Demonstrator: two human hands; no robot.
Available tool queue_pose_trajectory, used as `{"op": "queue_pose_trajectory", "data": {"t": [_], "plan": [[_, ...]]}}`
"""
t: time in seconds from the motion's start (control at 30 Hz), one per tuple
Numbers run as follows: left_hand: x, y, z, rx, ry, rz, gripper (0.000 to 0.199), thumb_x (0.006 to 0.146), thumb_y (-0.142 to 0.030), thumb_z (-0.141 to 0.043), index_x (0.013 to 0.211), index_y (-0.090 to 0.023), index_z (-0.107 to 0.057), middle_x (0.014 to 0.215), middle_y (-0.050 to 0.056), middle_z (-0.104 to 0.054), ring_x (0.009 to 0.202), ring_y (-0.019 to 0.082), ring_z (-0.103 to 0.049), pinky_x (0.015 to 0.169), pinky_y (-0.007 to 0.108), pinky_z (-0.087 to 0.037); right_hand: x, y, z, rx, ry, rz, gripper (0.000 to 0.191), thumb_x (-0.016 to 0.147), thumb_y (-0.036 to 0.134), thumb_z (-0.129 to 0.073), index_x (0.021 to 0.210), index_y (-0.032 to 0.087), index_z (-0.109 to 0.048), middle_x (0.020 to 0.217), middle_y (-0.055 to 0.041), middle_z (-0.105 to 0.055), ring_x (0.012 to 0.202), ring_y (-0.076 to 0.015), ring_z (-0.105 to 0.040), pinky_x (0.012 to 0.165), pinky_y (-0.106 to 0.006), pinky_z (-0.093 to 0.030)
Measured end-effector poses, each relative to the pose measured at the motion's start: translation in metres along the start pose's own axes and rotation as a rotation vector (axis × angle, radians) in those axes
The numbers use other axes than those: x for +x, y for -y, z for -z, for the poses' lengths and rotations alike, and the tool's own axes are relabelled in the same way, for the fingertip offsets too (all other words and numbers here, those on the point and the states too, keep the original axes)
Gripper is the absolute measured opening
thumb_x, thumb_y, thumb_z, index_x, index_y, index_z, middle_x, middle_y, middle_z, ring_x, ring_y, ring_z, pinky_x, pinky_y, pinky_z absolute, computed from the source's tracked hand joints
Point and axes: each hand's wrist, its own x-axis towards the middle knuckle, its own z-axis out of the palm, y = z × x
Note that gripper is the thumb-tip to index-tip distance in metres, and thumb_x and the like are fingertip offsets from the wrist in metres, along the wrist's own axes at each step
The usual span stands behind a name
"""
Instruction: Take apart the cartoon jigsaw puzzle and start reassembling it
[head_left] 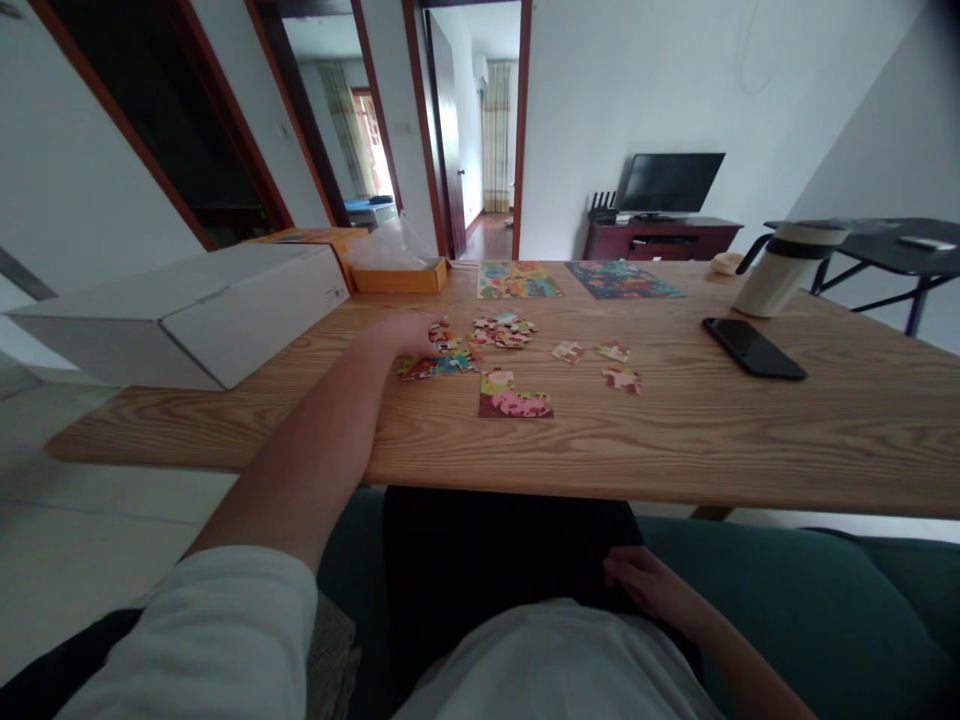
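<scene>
My left hand (414,334) reaches over the table to the left edge of a heap of jigsaw puzzle pieces (451,362). Its fingertips are among the pieces, and I cannot make out whether one is gripped. A second heap of puzzle pieces (504,330) lies just to the right. Nearer to me is a joined corner section of puzzle (517,402) with a pink caterpillar-like shape. Three loose pieces lie right of it, one of them a pinkish piece (622,379). Resting on my lap below the table edge, my right hand (637,575) has its fingers curled, partly hidden.
A large white box (247,310) takes up the table's left side, beside an orange box tray (397,278) with clear plastic. Two picture sheets (519,280) lie at the back. To the right are a black phone (753,349) and a white jug (784,272).
</scene>
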Motion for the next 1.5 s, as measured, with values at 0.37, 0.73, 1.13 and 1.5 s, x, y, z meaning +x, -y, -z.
{"op": "queue_pose_trajectory", "data": {"t": [0.37, 0.73, 1.13, 1.5], "plan": [[0.007, 0.000, -0.010, -0.006, -0.086, -0.002, 0.095, 0.069, -0.042, -0.076, 0.154, -0.027, -0.037, 0.124, 0.010, -0.069, 0.108, 0.032, -0.066, 0.093, 0.037, -0.048, -0.004, 0.006, -0.001, -0.001, 0.004, -0.008, 0.058, 0.082, 0.074, -0.057, 0.079, 0.017, -0.062, 0.048, 0.0099, -0.026, 0.046, -0.0085, -0.020, 0.045, -0.027, -0.010], [0.001, 0.020, -0.003, -0.184, -0.191, 0.156, 0.059, 0.086, -0.041, -0.064, 0.141, -0.022, -0.054, 0.128, 0.009, -0.069, 0.107, 0.025, -0.067, 0.088, 0.029, -0.051, -0.008, 0.015, -0.003, 0.005, -0.002, -0.012, 0.058, 0.079, 0.076, -0.057, 0.077, 0.018, -0.060, 0.047, 0.0106, -0.025, 0.044, -0.0078, -0.018, 0.045, -0.027, -0.010], [-0.002, 0.019, -0.002, -0.160, -0.143, 0.005, 0.058, 0.077, -0.038, -0.070, 0.133, -0.024, -0.064, 0.119, 0.006, -0.072, 0.100, 0.025, -0.067, 0.087, 0.028, -0.049, -0.007, 0.015, -0.004, 0.032, 0.000, -0.001, 0.059, 0.077, 0.077, -0.059, 0.075, 0.018, -0.060, 0.045, 0.0105, -0.023, 0.044, -0.0079, -0.017, 0.044, -0.027, -0.008], [0.005, -0.005, -0.012, -0.029, -0.057, -0.088, 0.058, 0.084, -0.052, -0.063, 0.137, -0.029, -0.062, 0.128, 0.007, -0.068, 0.110, 0.027, -0.064, 0.094, 0.032, -0.047, -0.002, 0.007, -0.001, 0.016, 0.025, 0.003, 0.058, 0.080, 0.074, -0.058, 0.077, 0.017, -0.061, 0.046, 0.0102, -0.026, 0.044, -0.0078, -0.019, 0.044, -0.027, -0.009]]}}
